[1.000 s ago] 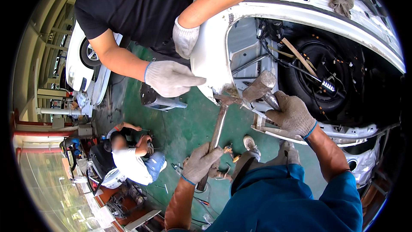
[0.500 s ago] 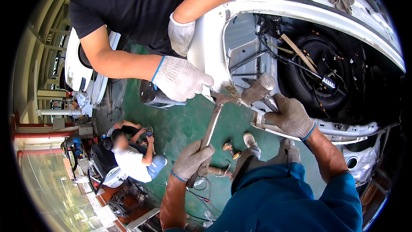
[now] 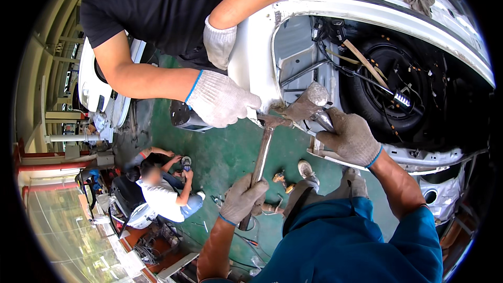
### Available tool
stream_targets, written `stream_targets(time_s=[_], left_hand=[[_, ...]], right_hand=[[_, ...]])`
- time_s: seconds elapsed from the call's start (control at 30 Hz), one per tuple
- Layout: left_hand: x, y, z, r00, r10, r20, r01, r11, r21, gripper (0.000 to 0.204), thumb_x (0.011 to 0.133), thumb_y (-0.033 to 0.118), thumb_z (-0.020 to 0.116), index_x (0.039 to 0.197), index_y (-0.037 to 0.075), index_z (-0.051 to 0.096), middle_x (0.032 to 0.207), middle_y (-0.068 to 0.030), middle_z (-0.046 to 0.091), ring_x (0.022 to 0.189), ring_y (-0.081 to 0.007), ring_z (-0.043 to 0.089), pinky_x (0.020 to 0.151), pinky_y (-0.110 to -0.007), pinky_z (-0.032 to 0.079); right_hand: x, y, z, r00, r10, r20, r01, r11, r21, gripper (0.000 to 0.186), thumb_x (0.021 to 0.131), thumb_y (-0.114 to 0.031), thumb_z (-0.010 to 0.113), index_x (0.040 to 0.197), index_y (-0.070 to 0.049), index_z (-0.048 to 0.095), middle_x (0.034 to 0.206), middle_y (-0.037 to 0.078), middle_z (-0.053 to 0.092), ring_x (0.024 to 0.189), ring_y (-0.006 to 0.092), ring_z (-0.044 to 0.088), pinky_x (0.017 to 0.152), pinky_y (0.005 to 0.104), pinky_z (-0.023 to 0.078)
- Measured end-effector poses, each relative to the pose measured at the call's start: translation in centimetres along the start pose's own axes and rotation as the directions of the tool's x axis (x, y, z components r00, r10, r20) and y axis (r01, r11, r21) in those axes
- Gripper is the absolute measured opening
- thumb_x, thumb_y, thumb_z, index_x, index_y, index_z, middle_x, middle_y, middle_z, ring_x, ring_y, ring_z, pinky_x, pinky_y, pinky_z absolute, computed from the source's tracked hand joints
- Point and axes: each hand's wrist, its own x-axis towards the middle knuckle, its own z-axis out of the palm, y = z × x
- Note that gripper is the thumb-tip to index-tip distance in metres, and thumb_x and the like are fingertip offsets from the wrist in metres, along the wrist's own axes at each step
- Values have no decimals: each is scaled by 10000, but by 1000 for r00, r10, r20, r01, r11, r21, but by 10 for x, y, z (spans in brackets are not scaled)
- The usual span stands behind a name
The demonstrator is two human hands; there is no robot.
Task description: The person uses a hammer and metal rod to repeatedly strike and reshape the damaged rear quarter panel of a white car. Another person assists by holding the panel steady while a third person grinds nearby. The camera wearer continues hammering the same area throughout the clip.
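My left hand [image 3: 242,199], in a knit glove, is closed on the long metal shaft of a hammer-like tool [image 3: 263,154], whose narrow head lies at the bent corner of the white car body [image 3: 255,60]. My right hand [image 3: 346,137], also gloved, grips a heavy short hammer [image 3: 314,97], its thick cylindrical head just above that corner, beside the other tool's head. A co-worker in a black T-shirt [image 3: 146,5] has a gloved hand [image 3: 220,99] with curled fingers at the same corner, left of both heads; whether it grips the edge I cannot tell.
The open trunk well holds a black tire [image 3: 380,110], wiring and a wooden stick [image 3: 367,64]. A person [image 3: 162,194] crouches lower left with a tool. A power drill [image 3: 284,182] and hoses lie on the green floor [image 3: 220,149]. Another white car [image 3: 91,76] stands behind.
The co-worker's lower hand has moved right to the corner. My two hands and tools have shifted only slightly. The crouching person has raised a tool in their hands.
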Motion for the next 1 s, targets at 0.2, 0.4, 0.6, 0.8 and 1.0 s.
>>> stream_targets(time_s=[0.2, 0.4, 0.6, 0.8, 1.0], left_hand=[[1, 2, -9, 999, -26, 29, 25, 999, 40, 193, 1018, 218, 637, 998, 39, 568, 672, -15, 510, 525, -94, 485, 464, -269, 377], [3, 2, -5, 1000, 10, 24, -11, 998, 62, 206, 1012, 225, 653, 993, 39, 565, 688, -17, 519, 529, -89, 495, 474, -269, 413], [6, -5, -12, 997, 44, 63, -48, 997, 62, 236, 1020, 241, 658, 988, 32, 551, 692, 1, 509, 517, -74, 481, 445, -277, 403], [8, -4, -28, 987, 26, 161, -23, 1000, -19, 188, 1024, 213, 638, 998, 36, 580, 685, -3, 507, 516, -89, 482, 460, -279, 411], [13, -9, -37, 985, 43, 169, -47, 999, 17, 230, 1015, 243, 662, 953, 42, 568, 694, 7, 496, 492, -76, 445, 424, -271, 375]], right_hand=[[9, -22, -5, 992, -128, -9, 124, 977, -175, 320, 868, -298, 711, 1023, -38, 609, 709, 199, 671, 714, 425, 702, 611, 521, 550], [19, -44, -18, 969, -201, 141, 239, 899, -366, 272, 881, -254, 688, 1008, -30, 601, 682, 175, 657, 666, 403, 697, 592, 498, 554], [19, -68, -42, 968, -239, 81, 252, 906, -341, 275, 896, -253, 684, 1024, -23, 603, 703, 198, 665, 696, 408, 709, 625, 511, 553], [20, -90, -57, 957, -288, -22, 265, 907, -327, 337, 922, -326, 714, 1037, -26, 611, 660, 194, 641, 634, 389, 696, 548, 480, 534], [23, -74, -27, 970, -208, 129, 242, 893, -380, 322, 907, -300, 711, 1043, -26, 611, 730, 208, 678, 691, 407, 708, 608, 503, 553]])
